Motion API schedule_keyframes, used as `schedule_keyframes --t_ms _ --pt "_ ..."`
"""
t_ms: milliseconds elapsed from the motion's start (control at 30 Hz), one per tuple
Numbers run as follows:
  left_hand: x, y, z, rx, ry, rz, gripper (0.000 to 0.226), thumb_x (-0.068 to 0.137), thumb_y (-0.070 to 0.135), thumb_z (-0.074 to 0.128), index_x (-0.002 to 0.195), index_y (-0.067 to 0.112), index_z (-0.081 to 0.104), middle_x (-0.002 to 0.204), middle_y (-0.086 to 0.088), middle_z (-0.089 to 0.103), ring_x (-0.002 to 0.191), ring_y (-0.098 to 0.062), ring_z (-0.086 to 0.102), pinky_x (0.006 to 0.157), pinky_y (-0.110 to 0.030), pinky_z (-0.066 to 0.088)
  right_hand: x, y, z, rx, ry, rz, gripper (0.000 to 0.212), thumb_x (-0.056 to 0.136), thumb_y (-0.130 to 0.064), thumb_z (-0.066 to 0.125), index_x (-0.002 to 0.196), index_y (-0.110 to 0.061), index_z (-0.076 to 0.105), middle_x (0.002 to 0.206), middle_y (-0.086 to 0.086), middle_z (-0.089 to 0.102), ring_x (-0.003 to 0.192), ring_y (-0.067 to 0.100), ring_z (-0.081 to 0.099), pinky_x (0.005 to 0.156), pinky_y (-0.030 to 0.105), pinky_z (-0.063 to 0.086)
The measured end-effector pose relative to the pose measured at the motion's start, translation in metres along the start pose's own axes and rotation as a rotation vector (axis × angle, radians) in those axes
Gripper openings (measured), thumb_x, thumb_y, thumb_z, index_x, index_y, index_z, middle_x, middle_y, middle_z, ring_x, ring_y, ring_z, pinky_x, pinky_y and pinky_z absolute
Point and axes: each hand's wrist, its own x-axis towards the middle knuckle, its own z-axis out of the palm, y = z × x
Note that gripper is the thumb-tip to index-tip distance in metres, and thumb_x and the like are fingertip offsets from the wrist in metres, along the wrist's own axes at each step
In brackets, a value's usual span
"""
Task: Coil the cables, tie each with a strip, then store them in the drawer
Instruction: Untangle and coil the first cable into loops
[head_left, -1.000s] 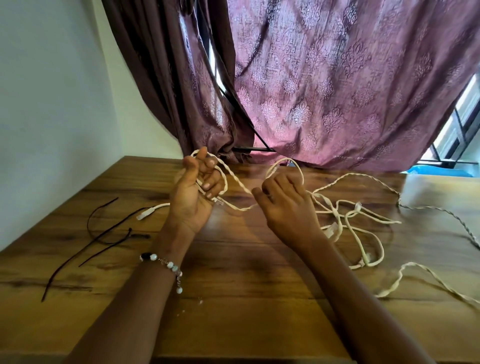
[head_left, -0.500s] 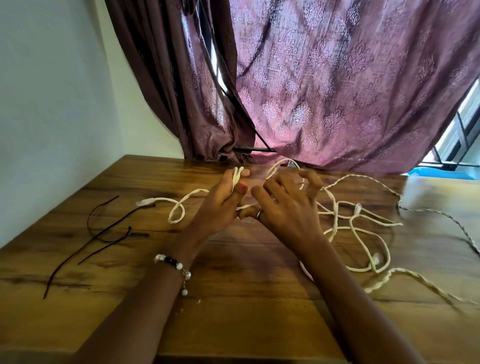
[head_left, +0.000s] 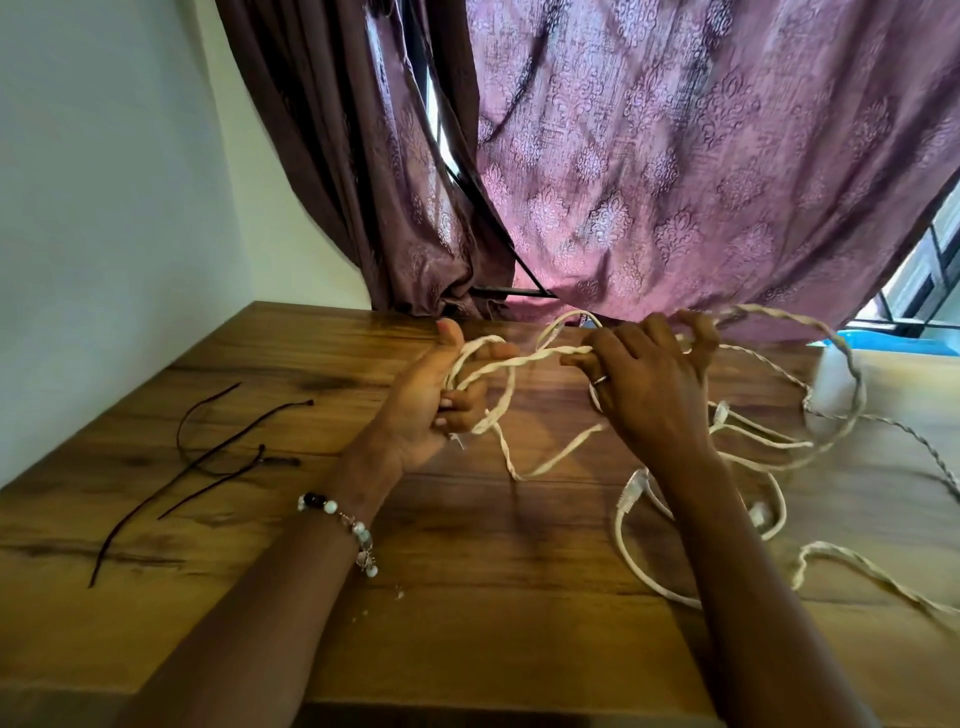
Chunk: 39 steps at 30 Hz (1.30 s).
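Left hand (head_left: 423, 402) at frame centre, palm turned up, fingers curled round a few loops of the cream twisted cable (head_left: 511, 364). Right hand (head_left: 647, 387) just right of it, back to the camera, thumb and forefinger pinching the same cable where it runs across from the left grip. Loose slack sagging between and below both hands onto the wooden worktop (head_left: 467, 561), then sprawling in tangled loops toward the right edge of the frame. Black tie strips (head_left: 208, 457) lying well apart at the left. Beaded bracelet (head_left: 343, 525) on the left wrist. Purple patterned curtain (head_left: 675, 156) across the top, white wall (head_left: 104, 208) at upper left.
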Motion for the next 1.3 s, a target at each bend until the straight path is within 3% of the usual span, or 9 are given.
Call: schedule_keyframes --t_ms 267,367,433,567,700,833,1000,1133,1300 --pt "-0.004 -0.004 -0.006 0.034 -0.186 -0.116 0.053 0.075 0.063 0.060 0.069 0.010 0.054 0.040 0.008 0.029 0.028 -0.001 0.020 0.037 -0.017 0.008 0.011 -0.009 0.019 0.008 -0.092 -0.024 0.040 0.096 -0.052 0.039 0.092 -0.024 0.066 0.082 0.003 0.066 0.090 0.029 0.059 0.099 0.041 0.024" --pt "-0.005 -0.002 -0.009 0.057 -0.182 -0.212 0.061 0.064 0.075 0.055 0.060 0.014 0.048 0.038 0.008 0.027 0.027 -0.001 0.020 0.038 -0.017 0.006 0.012 -0.019 0.028 0.009 -0.119 -0.053 0.033 0.093 -0.051 0.048 0.088 -0.024 0.065 0.082 0.003 0.066 0.090 0.029 0.060 0.101 0.043 0.025" --pt "-0.005 0.000 -0.008 0.087 -0.124 -0.179 0.055 0.071 0.066 0.062 0.059 0.015 0.044 0.038 0.007 0.026 0.027 -0.002 0.018 0.038 -0.016 0.007 0.012 -0.021 0.030 0.022 -0.116 -0.054 0.033 0.093 -0.050 0.048 0.086 -0.023 0.065 0.081 0.003 0.065 0.089 0.029 0.060 0.101 0.043 0.026" --pt "-0.002 0.004 -0.008 -0.073 -0.100 -0.115 0.041 0.090 0.043 0.040 0.057 0.019 0.045 0.035 0.007 0.026 0.024 -0.002 0.021 0.036 -0.015 0.011 0.014 -0.015 0.039 0.063 -0.118 -0.059 0.007 0.084 -0.019 0.061 0.081 -0.022 0.067 0.079 0.001 0.067 0.086 0.028 0.060 0.103 0.042 0.026" --pt "0.004 0.010 -0.019 -0.322 -0.201 -0.010 0.037 0.092 0.038 0.039 0.063 0.020 0.053 0.039 0.007 0.020 0.025 -0.005 0.019 0.031 -0.015 0.026 0.019 -0.013 0.050 0.181 -0.184 0.075 0.019 0.074 -0.005 0.058 0.082 -0.020 0.067 0.071 -0.001 0.068 0.080 0.025 0.063 0.110 0.039 0.020" --pt "0.010 0.018 -0.037 -0.474 -0.014 0.161 0.054 0.100 0.039 0.024 0.060 0.019 0.053 0.034 0.007 0.029 0.031 -0.007 0.008 0.029 -0.016 0.017 0.008 -0.017 0.063 0.560 -0.272 0.060 0.012 0.084 -0.022 0.063 0.089 -0.012 0.067 0.074 0.003 0.067 0.074 0.026 0.063 0.085 0.042 0.044" --pt "0.009 0.028 -0.054 -0.531 0.057 0.350 0.059 0.098 0.053 0.019 0.063 0.018 0.050 0.035 0.007 0.032 0.024 -0.006 0.020 0.029 -0.016 0.018 0.001 -0.011 0.065 0.771 -0.288 0.150 0.032 0.091 -0.033 0.053 0.094 -0.003 0.065 0.083 0.011 0.064 0.077 0.029 0.058 0.066 0.042 0.048" --pt "0.009 0.025 -0.047 -0.478 0.100 0.390 0.046 0.097 0.047 0.027 0.066 0.017 0.043 0.036 0.008 0.031 0.024 -0.003 0.027 0.029 -0.015 0.018 0.000 -0.014 0.055 0.420 -0.201 0.140 0.014 0.084 -0.015 0.064 0.095 -0.009 0.070 0.084 0.011 0.066 0.075 0.034 0.062 0.052 0.034 0.047" --pt "0.013 0.020 -0.037 -0.441 0.084 0.381 0.062 0.104 0.033 0.016 0.055 0.016 0.049 0.044 0.007 0.035 0.028 -0.001 0.028 0.030 -0.015 0.025 0.003 -0.025 0.025 -0.116 -0.404 -0.003 0.013 0.075 -0.009 0.065 0.086 -0.011 0.071 0.084 0.012 0.067 0.077 0.033 0.060 0.059 0.034 0.044"
